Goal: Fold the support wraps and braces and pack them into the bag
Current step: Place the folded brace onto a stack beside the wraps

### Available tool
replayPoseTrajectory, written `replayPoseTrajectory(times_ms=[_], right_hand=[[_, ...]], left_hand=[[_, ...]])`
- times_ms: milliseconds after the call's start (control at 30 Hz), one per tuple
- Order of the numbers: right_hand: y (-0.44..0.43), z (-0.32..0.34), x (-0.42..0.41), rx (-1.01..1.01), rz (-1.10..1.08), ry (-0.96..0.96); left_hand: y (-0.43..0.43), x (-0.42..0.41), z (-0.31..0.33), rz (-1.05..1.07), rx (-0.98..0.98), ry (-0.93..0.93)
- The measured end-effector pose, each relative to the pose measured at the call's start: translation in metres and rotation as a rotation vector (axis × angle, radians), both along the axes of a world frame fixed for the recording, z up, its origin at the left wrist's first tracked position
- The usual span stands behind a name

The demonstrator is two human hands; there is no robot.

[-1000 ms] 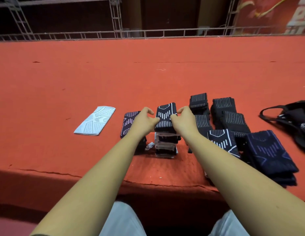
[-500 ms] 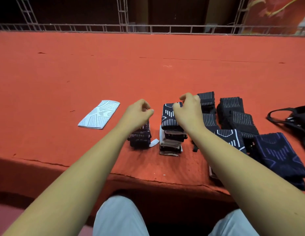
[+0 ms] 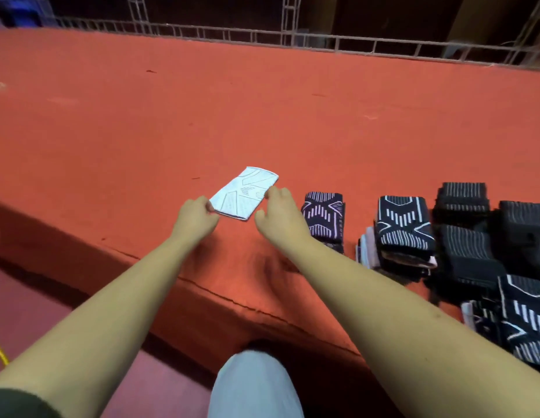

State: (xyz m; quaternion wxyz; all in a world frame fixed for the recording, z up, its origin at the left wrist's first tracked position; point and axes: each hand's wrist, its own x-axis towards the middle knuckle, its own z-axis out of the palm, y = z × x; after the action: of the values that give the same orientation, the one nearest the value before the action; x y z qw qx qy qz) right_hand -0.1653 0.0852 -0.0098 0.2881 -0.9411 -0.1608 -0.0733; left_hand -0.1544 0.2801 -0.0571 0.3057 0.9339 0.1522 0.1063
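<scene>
1. Both hands have left the stack of black wraps (image 3: 404,227), where they were a moment ago, and have gone to the left, to the white wrap (image 3: 244,193).
2. My left hand (image 3: 196,214) is at the near left corner of the white wrap. Its fingers are curled and, as far as I can see, they pinch this corner.
3. My right hand (image 3: 277,214) is at the right edge of the same wrap. One curled fingertip touches the edge and the thumb is apart from the cloth; I cannot tell if this hand really holds it.
4. The two hands are apart, with the wrap between them.
5. The white wrap lies flat on the orange worktop (image 3: 262,116), turned diagonally, not far from the front edge.
6. Just right of my right hand there is a folded purple-lined wrap (image 3: 324,215). Further right stands the stack of black wraps, and after it the ribbed braces (image 3: 463,196), folded, piled and touching each other.
7. Behind the worktop runs a metal truss rail (image 3: 292,40). Below the worktop I see my knee (image 3: 253,384) in light grey trousers.
</scene>
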Motion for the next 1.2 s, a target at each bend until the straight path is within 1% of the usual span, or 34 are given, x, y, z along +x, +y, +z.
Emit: replayPoseTrajectory(times_ms=[133,233,300,400,533,667,733,867,933,1000,1033,1067,1133,1200], right_hand=[[0.023,-0.036,0.027,-0.119,0.015,0.048],[0.032,-0.057,0.042,-0.169,0.004,0.045],[0.039,-0.070,0.050,-0.161,-0.002,0.048],[0.051,-0.084,0.061,-0.139,-0.001,0.063],[0.060,-0.100,0.076,-0.222,-0.061,-0.020],[0.070,-0.110,0.074,-0.295,-0.125,-0.150],[0.071,-0.106,0.075,-0.311,-0.138,-0.144],[0.063,-0.099,0.065,-0.206,-0.162,-0.071],[0.055,-0.097,0.053,-0.179,-0.144,-0.069],[0.047,-0.094,0.043,-0.135,-0.143,-0.112],[0.043,-0.093,0.037,-0.109,-0.152,-0.122],[0.040,-0.092,0.032,-0.077,-0.161,-0.136],[0.037,-0.092,0.020,0.025,-0.162,-0.150],[0.034,-0.093,0.006,0.205,-0.121,-0.139]], left_hand=[[0.021,0.023,-0.025,0.029,0.044,0.063],[0.032,0.043,-0.036,0.012,0.059,0.086],[0.038,0.055,-0.045,-0.002,0.047,0.086],[0.044,0.063,-0.061,-0.001,0.051,-0.025],[0.044,0.068,-0.076,0.018,0.106,-0.160],[0.048,0.073,-0.078,0.011,0.058,-0.200],[0.052,0.075,-0.080,0.005,0.052,-0.190],[0.050,0.067,-0.075,-0.066,0.011,-0.216],[0.046,0.057,-0.071,-0.164,0.106,-0.248],[0.048,0.047,-0.064,-0.357,0.264,-0.235],[0.051,0.041,-0.060,-0.409,0.276,-0.222],[0.051,0.034,-0.055,-0.436,0.247,-0.216],[0.046,0.012,-0.047,-0.453,0.126,-0.209],[0.038,-0.016,-0.041,-0.451,-0.007,-0.181]])
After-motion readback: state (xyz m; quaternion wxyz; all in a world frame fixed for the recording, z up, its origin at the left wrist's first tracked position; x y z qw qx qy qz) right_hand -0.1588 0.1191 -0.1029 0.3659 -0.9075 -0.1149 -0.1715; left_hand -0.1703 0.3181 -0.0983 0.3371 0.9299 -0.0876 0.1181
